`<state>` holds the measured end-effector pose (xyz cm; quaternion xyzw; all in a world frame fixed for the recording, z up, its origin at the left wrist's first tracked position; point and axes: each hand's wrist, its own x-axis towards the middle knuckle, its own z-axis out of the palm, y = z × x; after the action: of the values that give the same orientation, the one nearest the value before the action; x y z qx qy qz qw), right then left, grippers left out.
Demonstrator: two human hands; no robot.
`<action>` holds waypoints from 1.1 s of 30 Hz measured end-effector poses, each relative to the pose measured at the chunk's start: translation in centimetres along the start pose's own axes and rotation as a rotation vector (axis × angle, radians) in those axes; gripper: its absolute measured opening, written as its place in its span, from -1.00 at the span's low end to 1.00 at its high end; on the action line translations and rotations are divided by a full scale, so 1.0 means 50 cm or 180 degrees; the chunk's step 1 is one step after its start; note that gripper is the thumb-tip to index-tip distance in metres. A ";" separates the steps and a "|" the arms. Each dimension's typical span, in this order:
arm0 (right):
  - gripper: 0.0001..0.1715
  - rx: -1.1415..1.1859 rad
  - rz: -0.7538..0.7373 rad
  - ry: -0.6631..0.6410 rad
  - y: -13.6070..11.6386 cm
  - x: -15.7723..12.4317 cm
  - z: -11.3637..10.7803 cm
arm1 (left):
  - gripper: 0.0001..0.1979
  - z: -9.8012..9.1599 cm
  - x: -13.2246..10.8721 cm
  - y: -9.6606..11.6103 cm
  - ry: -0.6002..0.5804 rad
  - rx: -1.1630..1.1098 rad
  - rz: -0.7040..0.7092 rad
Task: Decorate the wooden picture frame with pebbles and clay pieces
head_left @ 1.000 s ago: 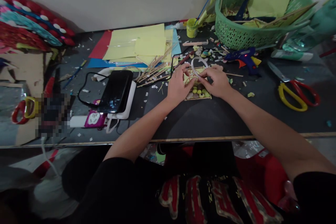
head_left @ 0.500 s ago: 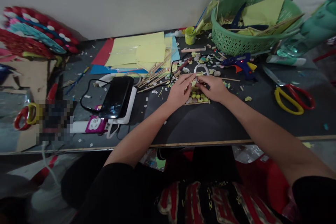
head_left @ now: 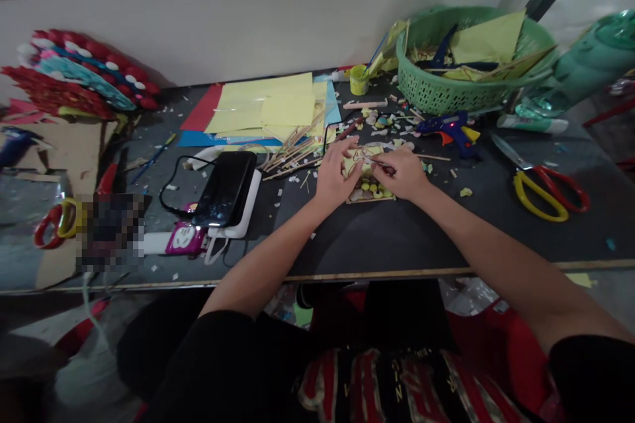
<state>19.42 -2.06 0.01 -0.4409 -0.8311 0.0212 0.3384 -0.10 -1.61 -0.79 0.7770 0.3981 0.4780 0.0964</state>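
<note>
A small craft card (head_left: pixel 371 193) with yellow and pale beads along its near edge lies on the dark table (head_left: pixel 397 231). Both my hands rest on it. My left hand (head_left: pixel 333 177) has its fingers curled on the card's upper left part. My right hand (head_left: pixel 405 173) is closed in a pinch at the card's upper right. Between the two hands a thin pale strip (head_left: pixel 373 160) lies low across the card, held at both ends.
A phone (head_left: pixel 225 186) on a white power bank lies to the left, beside thin sticks (head_left: pixel 292 145) and yellow paper sheets (head_left: pixel 268 106). A green basket (head_left: pixel 431 96), blue glue gun (head_left: pixel 451 127) and red-yellow scissors (head_left: pixel 543 188) are on the right. Paper scraps litter the table.
The pale strip stood up as a raised loop between my hands; now it is pressed low over the card. Both hands have drawn closer together on the card.
</note>
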 end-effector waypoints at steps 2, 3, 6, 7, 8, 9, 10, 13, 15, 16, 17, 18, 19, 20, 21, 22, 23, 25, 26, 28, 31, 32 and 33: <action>-0.64 0.0018 -0.0033 0.0004 -0.001 0.001 -0.002 | -0.65 0.001 0.002 -0.006 -0.0098 0.0065 0.0045; -0.64 0.0033 -0.0046 0.0032 0.000 0.001 -0.002 | -0.72 0.002 0.003 -0.008 -0.0147 0.0103 0.0169; -0.71 0.0130 -0.0096 0.0149 0.001 0.001 0.001 | -0.83 0.005 0.003 -0.013 -0.0220 0.0135 0.0541; -0.72 0.0176 -0.0098 0.0181 0.001 0.000 0.003 | -0.84 0.006 0.003 -0.013 -0.0231 0.0139 0.0620; -0.72 0.0220 -0.0087 0.0207 0.000 -0.001 0.006 | -0.84 0.006 0.003 -0.012 -0.0227 0.0153 0.0676; -0.72 0.0257 -0.0072 0.0225 0.000 -0.002 0.008 | -0.85 0.005 0.002 -0.011 -0.0203 0.0171 0.0707; -0.72 0.0282 -0.0062 0.0234 -0.001 -0.003 0.011 | -0.85 0.004 0.002 -0.010 -0.0175 0.0197 0.0711; -0.73 0.0233 -0.0060 0.0212 0.000 -0.004 0.014 | -0.84 0.000 0.001 -0.006 -0.0178 0.0184 0.0694; -0.74 0.0150 -0.0058 0.0173 0.002 -0.004 0.014 | -0.81 -0.001 0.002 -0.007 -0.0285 0.0117 0.0725; -0.75 0.0111 -0.0043 0.0158 0.002 -0.003 0.013 | -0.81 -0.001 0.002 -0.008 -0.0307 0.0104 0.0758; -0.75 0.0080 -0.0020 0.0151 0.003 -0.003 0.012 | -0.81 0.000 0.002 -0.011 -0.0315 0.0122 0.0797; -0.74 0.0055 0.0005 0.0144 0.003 -0.003 0.012 | -0.81 0.002 0.003 -0.013 -0.0307 0.0166 0.0828; -0.73 0.0027 0.0029 0.0142 0.003 -0.002 0.012 | -0.83 0.004 0.003 -0.015 -0.0294 0.0226 0.0849; -0.71 0.0001 0.0044 0.0136 0.002 -0.002 0.012 | -0.84 0.005 0.003 -0.017 -0.0284 0.0284 0.0866; -0.71 -0.0024 0.0053 0.0144 0.001 -0.002 0.012 | -0.85 0.007 0.003 -0.018 -0.0283 0.0333 0.0877; -0.71 -0.0044 0.0052 0.0167 0.000 -0.002 0.012 | -0.87 0.007 0.004 -0.019 -0.0280 0.0369 0.0896; -0.71 -0.0063 0.0045 0.0192 -0.002 -0.002 0.012 | -0.88 0.007 0.004 -0.018 -0.0265 0.0391 0.0918; -0.72 -0.0097 0.0017 0.0212 -0.004 -0.003 0.011 | -0.90 0.006 0.004 -0.014 -0.0213 0.0418 0.0949; -0.72 -0.0105 -0.0005 0.0187 -0.005 -0.003 0.010 | -0.90 0.005 0.004 -0.011 -0.0197 0.0430 0.0944; -0.73 -0.0106 -0.0029 0.0129 -0.007 -0.003 0.008 | -0.90 0.003 0.003 -0.007 -0.0230 0.0476 0.0893; -0.75 -0.0066 -0.0034 0.0107 -0.006 -0.002 0.006 | -0.89 0.003 0.002 -0.006 -0.0300 0.0512 0.0827; -0.74 -0.0053 -0.0036 0.0090 -0.006 -0.002 0.006 | -0.90 0.003 0.002 -0.007 -0.0300 0.0498 0.0819; -0.73 -0.0046 -0.0040 0.0061 -0.006 -0.002 0.006 | -0.91 0.004 0.002 -0.008 -0.0292 0.0484 0.0821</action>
<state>19.06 -2.25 -0.16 -0.4383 -0.8306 0.0089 0.3433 -0.15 -1.25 -1.05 0.8477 0.3253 0.4189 -0.0069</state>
